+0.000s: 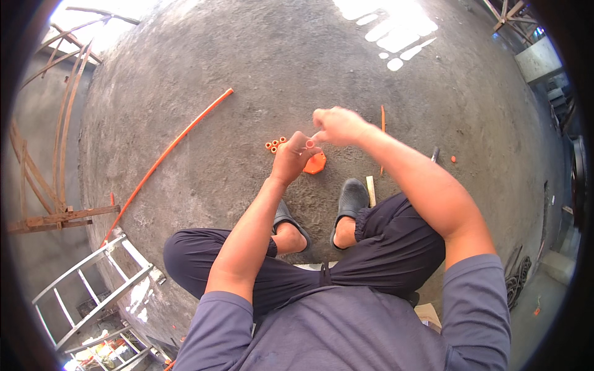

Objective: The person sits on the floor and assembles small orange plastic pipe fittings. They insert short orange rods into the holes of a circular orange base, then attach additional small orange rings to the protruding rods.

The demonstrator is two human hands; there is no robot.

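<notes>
My left hand (289, 162) is closed around a short orange pipe fitting (310, 144), whose round opening faces up between the fingertips. Directly beneath it is an orange octagonal junction box (315, 164), partly covered by the fingers; whether fitting and box are joined I cannot tell. My right hand (342, 126) hovers just above and to the right, its fingers curled toward the fitting and smeared by motion. Anything in those fingers is too blurred to make out. Beside my left hand, several more orange fittings (274, 146) stand in a cluster on the rough concrete floor.
A long, bent orange pipe (170, 149) lies to the left, close to an aluminium ladder (93, 289). Right of my hands are a thin orange strip (383, 139), a pale wooden piece (370, 191), a dark-handled tool (435, 154) and a small orange piece (453, 159).
</notes>
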